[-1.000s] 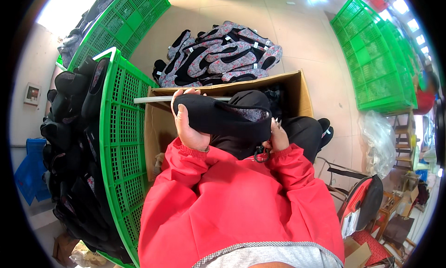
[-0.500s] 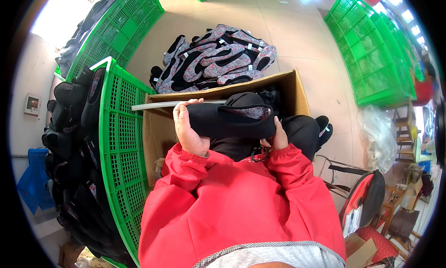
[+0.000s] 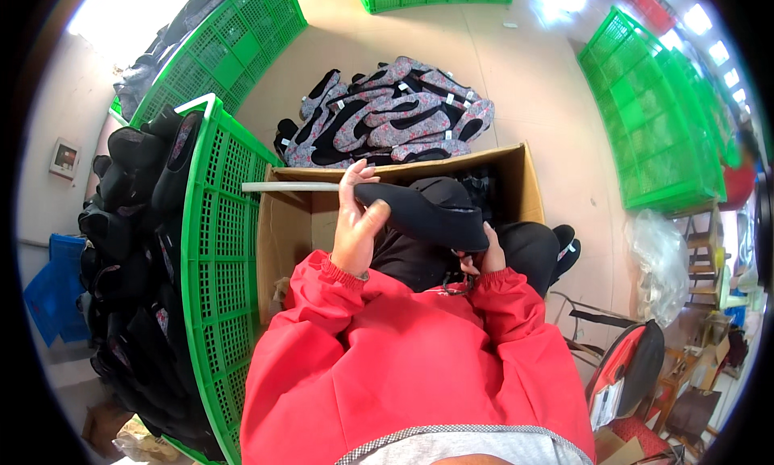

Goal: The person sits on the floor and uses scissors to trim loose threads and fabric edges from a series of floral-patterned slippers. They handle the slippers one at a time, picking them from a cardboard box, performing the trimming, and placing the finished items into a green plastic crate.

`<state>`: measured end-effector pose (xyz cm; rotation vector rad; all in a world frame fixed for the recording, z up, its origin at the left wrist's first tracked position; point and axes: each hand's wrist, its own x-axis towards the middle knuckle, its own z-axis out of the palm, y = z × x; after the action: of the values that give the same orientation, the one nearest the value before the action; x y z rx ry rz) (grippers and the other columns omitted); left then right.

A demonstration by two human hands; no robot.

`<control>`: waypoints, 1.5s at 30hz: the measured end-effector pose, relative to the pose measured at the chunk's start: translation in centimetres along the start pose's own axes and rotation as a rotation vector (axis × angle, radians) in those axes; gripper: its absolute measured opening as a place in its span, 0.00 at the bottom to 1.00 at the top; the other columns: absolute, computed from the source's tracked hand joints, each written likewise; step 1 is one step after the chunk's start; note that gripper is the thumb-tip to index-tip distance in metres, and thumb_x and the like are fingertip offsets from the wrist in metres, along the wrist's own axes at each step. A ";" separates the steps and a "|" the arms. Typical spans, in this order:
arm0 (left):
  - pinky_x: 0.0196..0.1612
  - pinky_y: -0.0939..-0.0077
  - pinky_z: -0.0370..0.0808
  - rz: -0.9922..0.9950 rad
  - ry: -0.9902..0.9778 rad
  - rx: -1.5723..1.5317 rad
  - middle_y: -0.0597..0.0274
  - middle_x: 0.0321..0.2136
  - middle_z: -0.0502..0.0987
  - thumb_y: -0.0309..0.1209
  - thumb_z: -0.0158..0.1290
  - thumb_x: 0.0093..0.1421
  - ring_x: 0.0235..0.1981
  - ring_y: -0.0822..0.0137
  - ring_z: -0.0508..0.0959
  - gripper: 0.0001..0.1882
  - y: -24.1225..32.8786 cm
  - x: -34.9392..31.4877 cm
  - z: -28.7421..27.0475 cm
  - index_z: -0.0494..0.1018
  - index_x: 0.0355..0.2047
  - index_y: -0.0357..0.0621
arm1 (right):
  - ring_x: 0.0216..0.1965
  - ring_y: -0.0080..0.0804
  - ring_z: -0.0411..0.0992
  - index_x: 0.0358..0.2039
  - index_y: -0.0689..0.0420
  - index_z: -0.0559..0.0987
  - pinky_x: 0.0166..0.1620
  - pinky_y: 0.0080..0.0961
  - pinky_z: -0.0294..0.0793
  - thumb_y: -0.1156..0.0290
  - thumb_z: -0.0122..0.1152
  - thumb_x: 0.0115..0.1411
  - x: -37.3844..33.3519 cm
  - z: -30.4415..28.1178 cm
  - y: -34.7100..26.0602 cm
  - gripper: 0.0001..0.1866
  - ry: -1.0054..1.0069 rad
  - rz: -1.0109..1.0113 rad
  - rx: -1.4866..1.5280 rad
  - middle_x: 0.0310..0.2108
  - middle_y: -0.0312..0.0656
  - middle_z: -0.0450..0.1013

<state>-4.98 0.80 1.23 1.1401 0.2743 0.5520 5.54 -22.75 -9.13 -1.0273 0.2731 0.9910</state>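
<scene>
- Black shoes (image 3: pixel 117 247) heaped left of a green crate wall (image 3: pixel 218 263).
- Cardboard box (image 3: pixel 282 231); beyond it, patterned footwear (grey, flecked red) (image 3: pixel 403 118) piled on pale floor (image 3: pixel 536 102).
- Far right, green crates (image 3: pixel 645 126).
- Left fingers (image 3: pixel 352 179) clamped on the held black shoe's (image 3: pixel 415 212) left end.
- Right fingers (image 3: pixel 468 263) clamped on its right end, above the lap (image 3: pixel 411 259).

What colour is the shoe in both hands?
The shoe looks plain black outside; the head view shows it best.

Slipper (image 3: pixel 421 216) of smooth, matt cloth
</scene>
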 end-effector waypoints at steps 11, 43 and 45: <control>0.44 0.82 0.74 -0.084 -0.020 0.094 0.64 0.39 0.77 0.20 0.57 0.59 0.40 0.75 0.76 0.17 0.3 0.5 0.5 0.70 0.49 0.35 | 0.11 0.28 0.56 0.38 0.53 0.73 0.12 0.20 0.50 0.47 0.41 0.66 1.1 -2.7 0.3 0.22 0.061 0.225 0.080 0.20 0.43 0.69; 0.40 0.74 0.77 0.607 0.831 0.270 0.63 0.51 0.71 0.27 0.46 0.67 0.46 0.71 0.75 0.20 19.1 -5.1 -12.6 0.65 0.59 0.48 | 0.13 0.21 0.62 0.33 0.46 0.79 0.13 0.17 0.55 0.53 0.61 0.60 6.9 -9.9 3.2 0.11 0.193 0.122 0.090 0.23 0.28 0.73; 0.39 0.73 0.76 0.800 0.910 0.097 0.61 0.53 0.70 0.28 0.45 0.67 0.46 0.70 0.75 0.21 23.2 -5.7 -14.9 0.63 0.61 0.49 | 0.13 0.21 0.62 0.31 0.46 0.79 0.13 0.17 0.55 0.53 0.63 0.59 6.6 -10.2 2.9 0.11 0.198 0.140 0.050 0.23 0.28 0.74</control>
<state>-23.14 16.36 16.00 1.0008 0.6298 1.7860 9.37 -26.93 -20.31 -1.0734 0.5366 1.0036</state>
